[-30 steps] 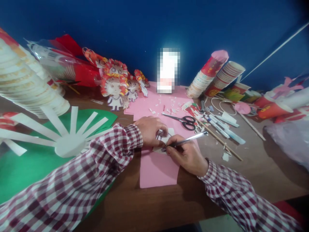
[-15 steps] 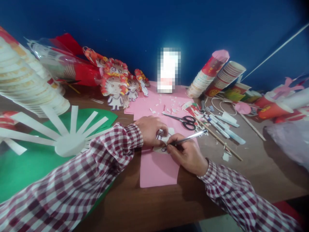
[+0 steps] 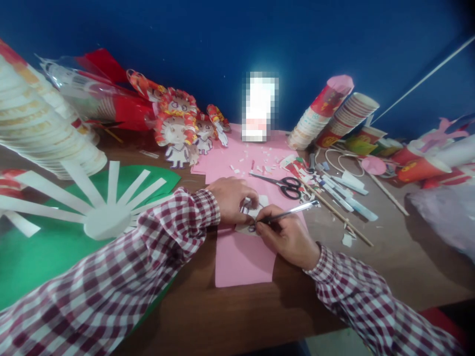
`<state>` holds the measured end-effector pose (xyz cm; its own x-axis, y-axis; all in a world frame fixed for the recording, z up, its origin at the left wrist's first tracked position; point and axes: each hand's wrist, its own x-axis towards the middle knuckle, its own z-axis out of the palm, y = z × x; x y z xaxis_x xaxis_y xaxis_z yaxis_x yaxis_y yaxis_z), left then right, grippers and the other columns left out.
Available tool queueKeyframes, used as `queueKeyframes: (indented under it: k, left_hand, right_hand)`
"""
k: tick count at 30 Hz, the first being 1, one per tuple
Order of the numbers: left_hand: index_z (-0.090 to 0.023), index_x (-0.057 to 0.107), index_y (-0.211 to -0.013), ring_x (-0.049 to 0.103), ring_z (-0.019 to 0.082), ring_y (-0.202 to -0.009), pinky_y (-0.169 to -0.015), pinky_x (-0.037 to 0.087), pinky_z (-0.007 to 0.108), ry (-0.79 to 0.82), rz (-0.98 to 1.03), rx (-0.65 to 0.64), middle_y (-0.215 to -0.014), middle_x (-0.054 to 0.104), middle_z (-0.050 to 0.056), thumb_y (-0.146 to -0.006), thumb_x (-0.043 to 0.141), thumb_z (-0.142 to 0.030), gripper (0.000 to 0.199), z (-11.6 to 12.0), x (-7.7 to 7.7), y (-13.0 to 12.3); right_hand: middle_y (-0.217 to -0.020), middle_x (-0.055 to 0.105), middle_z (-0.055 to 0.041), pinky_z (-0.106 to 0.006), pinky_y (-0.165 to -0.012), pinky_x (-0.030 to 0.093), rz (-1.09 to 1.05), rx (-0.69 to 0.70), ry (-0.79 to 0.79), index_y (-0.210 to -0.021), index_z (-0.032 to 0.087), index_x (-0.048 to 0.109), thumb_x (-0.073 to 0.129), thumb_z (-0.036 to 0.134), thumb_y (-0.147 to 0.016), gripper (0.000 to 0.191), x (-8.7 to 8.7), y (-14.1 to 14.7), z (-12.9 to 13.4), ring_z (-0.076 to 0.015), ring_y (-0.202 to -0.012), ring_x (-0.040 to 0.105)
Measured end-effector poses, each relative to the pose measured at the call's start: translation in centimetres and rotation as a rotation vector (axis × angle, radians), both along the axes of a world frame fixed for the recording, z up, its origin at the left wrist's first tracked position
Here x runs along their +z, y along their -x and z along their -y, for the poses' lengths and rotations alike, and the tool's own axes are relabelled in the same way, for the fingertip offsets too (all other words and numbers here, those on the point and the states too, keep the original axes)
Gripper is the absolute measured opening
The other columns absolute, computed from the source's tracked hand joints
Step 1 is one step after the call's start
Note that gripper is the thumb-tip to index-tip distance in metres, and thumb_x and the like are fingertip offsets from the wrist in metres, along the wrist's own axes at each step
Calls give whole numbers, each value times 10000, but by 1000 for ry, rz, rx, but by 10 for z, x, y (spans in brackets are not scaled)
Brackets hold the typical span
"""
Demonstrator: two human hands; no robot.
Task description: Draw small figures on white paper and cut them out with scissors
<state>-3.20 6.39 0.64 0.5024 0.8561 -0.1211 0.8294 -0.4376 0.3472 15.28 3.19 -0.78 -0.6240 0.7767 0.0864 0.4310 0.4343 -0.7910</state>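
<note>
Pink paper, in the view from my head, makes an oblong sheet (image 3: 243,267) on the brown wooden bench (image 3: 222,321), and on it, under my fingers, lies the small off-white paper piece with dark drawn lines (image 3: 243,229). My left forearm reaches in from the lower left in a maroon-and-white checked sleeve (image 3: 111,277); my left grip (image 3: 233,200) arches over the piece, back upward, thumb and forefinger spread, drawn lines showing between them. My right forearm slants in from the lower right, and my right grip (image 3: 285,232) pinches a slim silver-and-black pen (image 3: 295,209) between thumb and fingers, its shaft slanting up to the right, its tip end down at the piece near my left thumb; I cannot tell whether it touches. Black-handled metal scissors (image 3: 289,188) lie just beyond my right knuckles.
</note>
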Motion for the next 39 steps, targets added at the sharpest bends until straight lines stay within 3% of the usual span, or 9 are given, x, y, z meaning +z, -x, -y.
queueKeyframes:
  k: [28,39]
  left_hand:
    - [-292,666,-864,513,188,-760,-670,363,302,-8,47,-5,-789,580,15,-575,629,-470,341,-1,-3,1]
    - [-274,647,-902,516,187,-790,-708,373,301,-27,117,-80,-813,585,13,-659,566,-483,331,4,3,10]
  right_hand:
    - [-701,559,7,-204,-545,400,8,41,48,-869,183,526,484,197,-852,48,-2,-1,1,-104,-607,502]
    - [-691,549,9,-206,-543,391,18,61,30,-850,178,522,483,193,-848,42,-2,-2,0,-101,-594,496]
